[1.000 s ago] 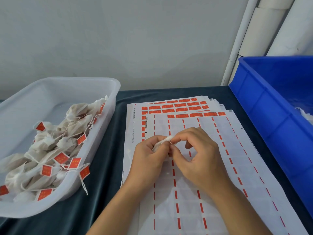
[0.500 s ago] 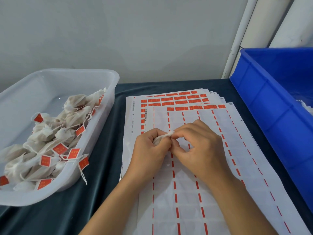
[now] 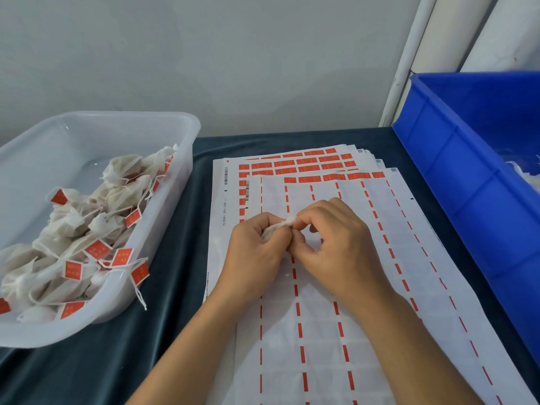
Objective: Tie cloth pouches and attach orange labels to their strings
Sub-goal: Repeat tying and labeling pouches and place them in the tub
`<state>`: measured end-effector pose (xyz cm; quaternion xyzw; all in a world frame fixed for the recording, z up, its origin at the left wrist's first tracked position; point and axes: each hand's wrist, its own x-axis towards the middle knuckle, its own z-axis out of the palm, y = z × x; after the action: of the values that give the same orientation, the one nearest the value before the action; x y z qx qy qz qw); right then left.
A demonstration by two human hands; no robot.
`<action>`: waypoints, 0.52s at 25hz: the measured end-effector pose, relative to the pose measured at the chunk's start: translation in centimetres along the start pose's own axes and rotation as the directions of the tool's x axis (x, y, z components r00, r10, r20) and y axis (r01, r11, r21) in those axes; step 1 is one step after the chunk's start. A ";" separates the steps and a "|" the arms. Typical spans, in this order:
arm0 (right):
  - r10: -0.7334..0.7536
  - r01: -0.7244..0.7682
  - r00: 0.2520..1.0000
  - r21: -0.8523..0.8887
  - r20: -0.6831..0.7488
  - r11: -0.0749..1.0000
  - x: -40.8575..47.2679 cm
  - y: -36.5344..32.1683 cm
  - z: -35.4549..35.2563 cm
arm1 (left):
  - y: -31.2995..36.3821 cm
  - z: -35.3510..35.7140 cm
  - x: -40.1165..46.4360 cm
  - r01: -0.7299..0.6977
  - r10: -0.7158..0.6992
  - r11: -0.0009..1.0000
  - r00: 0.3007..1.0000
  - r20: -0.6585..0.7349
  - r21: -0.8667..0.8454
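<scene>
Cloth pouch (image 3: 279,228) between label sheets (image 3: 321,331), white tub (image 3: 181,182), blue crate (image 3: 455,182).

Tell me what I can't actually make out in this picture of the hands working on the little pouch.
All in the head view:
- cloth pouch: mostly hidden inside the left hand; only its top shows.
- Its string and knot: covered by the right hand fingers.
- blue crate: cut off by the right edge; contents barely visible.
- Print on the orange labels: too small to read.
- white tub: cut off by the left edge.
</scene>
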<state>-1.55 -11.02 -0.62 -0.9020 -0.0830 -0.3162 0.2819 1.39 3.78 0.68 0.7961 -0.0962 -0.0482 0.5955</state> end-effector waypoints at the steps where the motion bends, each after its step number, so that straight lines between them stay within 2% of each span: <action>1: 0.010 -0.010 1.000 0.002 0.009 1.000 0.0 -0.1 0.0 | 0.0 0.0 0.0 -0.001 0.001 1.000 1.000 0.006 0.003; 9: 0.065 -0.079 0.992 0.129 0.109 0.989 -0.1 -0.4 -0.4 | -0.2 -0.3 0.0 -0.010 0.010 1.000 0.998 0.070 -0.001; 13: 0.070 -0.088 0.989 0.134 0.132 0.987 0.0 -0.4 -0.5 | -0.1 -0.3 -0.1 -0.017 0.022 0.997 0.997 0.076 -0.072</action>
<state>-1.97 -11.00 -0.15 -0.9010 -0.0865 -0.2403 0.3508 1.31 4.07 0.68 0.7709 -0.1249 -0.0763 0.6199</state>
